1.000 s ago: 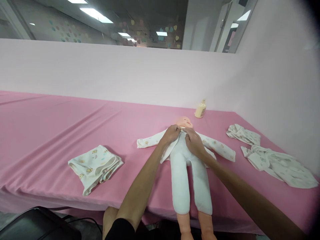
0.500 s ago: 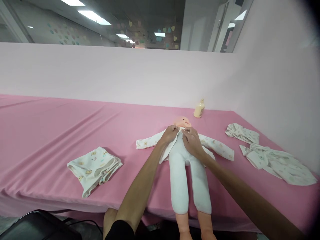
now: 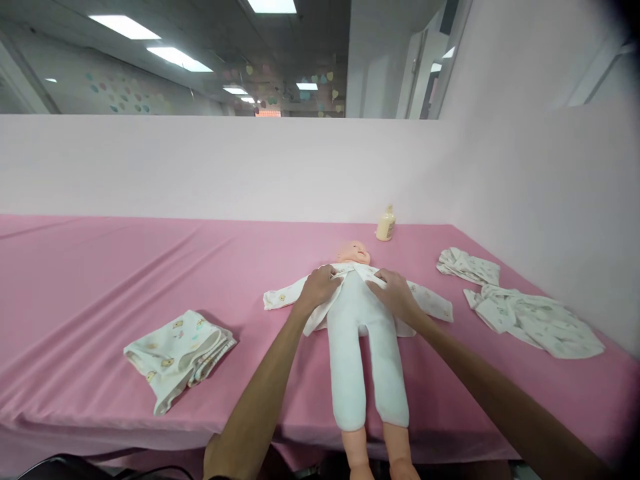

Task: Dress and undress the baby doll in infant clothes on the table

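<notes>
Left of the doll [image 3: 357, 313] lie folded clothes [image 3: 176, 350]; our left hand [image 3: 316, 288] and right hand [image 3: 395, 293] have parted from its collar, each now gripping a flap of the open printed jacket [image 3: 429, 301], spreading it, crumpled garments [image 3: 520, 313] to the right

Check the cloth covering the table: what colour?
Plain pink tablecloth, shown best in the head view.

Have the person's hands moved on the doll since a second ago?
Yes. Both the left hand and right hand slid apart and down from the doll's neck, spreading the shirt flaps.
</notes>
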`<control>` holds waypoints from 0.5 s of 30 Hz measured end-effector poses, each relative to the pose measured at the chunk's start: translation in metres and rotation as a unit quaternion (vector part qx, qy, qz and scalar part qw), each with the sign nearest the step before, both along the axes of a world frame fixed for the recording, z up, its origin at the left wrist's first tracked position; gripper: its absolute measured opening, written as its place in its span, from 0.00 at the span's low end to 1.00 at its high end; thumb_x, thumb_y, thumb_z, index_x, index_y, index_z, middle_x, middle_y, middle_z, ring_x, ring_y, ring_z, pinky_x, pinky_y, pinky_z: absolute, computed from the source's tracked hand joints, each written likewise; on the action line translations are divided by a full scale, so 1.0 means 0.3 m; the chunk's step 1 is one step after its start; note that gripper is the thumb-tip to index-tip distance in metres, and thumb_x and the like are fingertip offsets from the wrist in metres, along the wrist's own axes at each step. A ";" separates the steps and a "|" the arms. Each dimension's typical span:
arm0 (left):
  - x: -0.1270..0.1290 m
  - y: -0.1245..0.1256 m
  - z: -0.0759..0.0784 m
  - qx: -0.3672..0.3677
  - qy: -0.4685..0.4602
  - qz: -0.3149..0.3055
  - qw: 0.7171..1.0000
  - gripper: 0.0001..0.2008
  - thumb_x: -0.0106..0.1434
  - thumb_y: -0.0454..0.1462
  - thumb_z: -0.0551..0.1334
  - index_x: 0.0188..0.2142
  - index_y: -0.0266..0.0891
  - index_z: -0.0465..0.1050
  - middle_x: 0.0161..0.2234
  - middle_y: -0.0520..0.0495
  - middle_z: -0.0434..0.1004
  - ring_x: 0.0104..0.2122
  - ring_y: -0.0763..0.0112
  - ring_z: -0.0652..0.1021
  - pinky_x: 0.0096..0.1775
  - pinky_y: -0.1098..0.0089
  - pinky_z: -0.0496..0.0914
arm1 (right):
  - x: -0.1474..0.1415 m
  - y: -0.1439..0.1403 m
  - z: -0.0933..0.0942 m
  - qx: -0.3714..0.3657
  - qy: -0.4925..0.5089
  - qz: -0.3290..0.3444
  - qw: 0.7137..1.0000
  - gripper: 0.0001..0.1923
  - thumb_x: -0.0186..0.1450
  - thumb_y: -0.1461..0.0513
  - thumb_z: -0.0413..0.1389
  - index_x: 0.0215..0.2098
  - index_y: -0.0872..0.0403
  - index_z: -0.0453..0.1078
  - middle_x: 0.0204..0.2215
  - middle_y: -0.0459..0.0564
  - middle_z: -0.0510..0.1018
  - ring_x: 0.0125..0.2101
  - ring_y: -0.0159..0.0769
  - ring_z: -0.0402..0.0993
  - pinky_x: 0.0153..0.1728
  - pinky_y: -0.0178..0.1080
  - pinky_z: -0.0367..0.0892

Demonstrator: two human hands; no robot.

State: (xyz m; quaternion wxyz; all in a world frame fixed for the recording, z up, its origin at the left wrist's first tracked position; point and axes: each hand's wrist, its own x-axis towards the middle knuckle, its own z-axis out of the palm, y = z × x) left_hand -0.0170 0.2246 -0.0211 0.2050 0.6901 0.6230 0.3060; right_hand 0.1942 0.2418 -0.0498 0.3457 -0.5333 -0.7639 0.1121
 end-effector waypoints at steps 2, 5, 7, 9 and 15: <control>0.021 -0.018 0.002 0.024 0.018 0.017 0.999 0.08 0.62 0.41 0.55 0.30 0.40 0.66 0.30 0.50 0.72 0.31 0.69 0.69 0.31 0.70 0.57 | 0.003 -0.016 0.024 -0.040 0.031 0.010 0.999 0.10 0.64 0.55 0.51 0.33 0.52 0.69 0.33 0.47 0.77 0.35 0.39 0.69 0.36 0.39 0.61; 0.052 -0.035 0.001 0.059 0.012 0.016 0.998 0.08 0.63 0.39 0.54 0.28 0.40 0.64 0.29 0.51 0.71 0.30 0.70 0.68 0.32 0.70 0.57 | -0.004 -0.032 0.039 -0.068 0.059 0.021 0.996 0.11 0.64 0.55 0.50 0.36 0.51 0.70 0.35 0.47 0.78 0.36 0.39 0.71 0.36 0.39 0.61; 0.061 -0.043 -0.001 0.060 0.023 0.025 0.998 0.10 0.63 0.39 0.54 0.26 0.40 0.62 0.27 0.51 0.69 0.29 0.70 0.67 0.30 0.70 0.56 | -0.010 -0.034 0.040 -0.066 0.071 0.023 0.995 0.11 0.64 0.55 0.50 0.38 0.51 0.72 0.39 0.48 0.79 0.39 0.40 0.71 0.38 0.39 0.61; 0.058 -0.048 -0.007 0.039 0.048 0.050 0.997 0.12 0.63 0.39 0.53 0.23 0.40 0.58 0.24 0.51 0.67 0.27 0.70 0.66 0.29 0.69 0.54 | -0.017 -0.033 0.039 -0.061 0.074 0.028 0.995 0.11 0.65 0.56 0.50 0.37 0.51 0.72 0.39 0.48 0.79 0.39 0.40 0.72 0.39 0.39 0.61; 0.047 -0.043 -0.037 0.034 0.047 0.080 0.995 0.07 0.63 0.37 0.52 0.33 0.40 0.67 0.36 0.46 0.76 0.35 0.64 0.73 0.33 0.68 0.59 | -0.038 -0.042 0.035 -0.046 0.084 0.030 0.995 0.15 0.67 0.56 0.46 0.27 0.52 0.68 0.29 0.46 0.77 0.31 0.36 0.70 0.34 0.38 0.59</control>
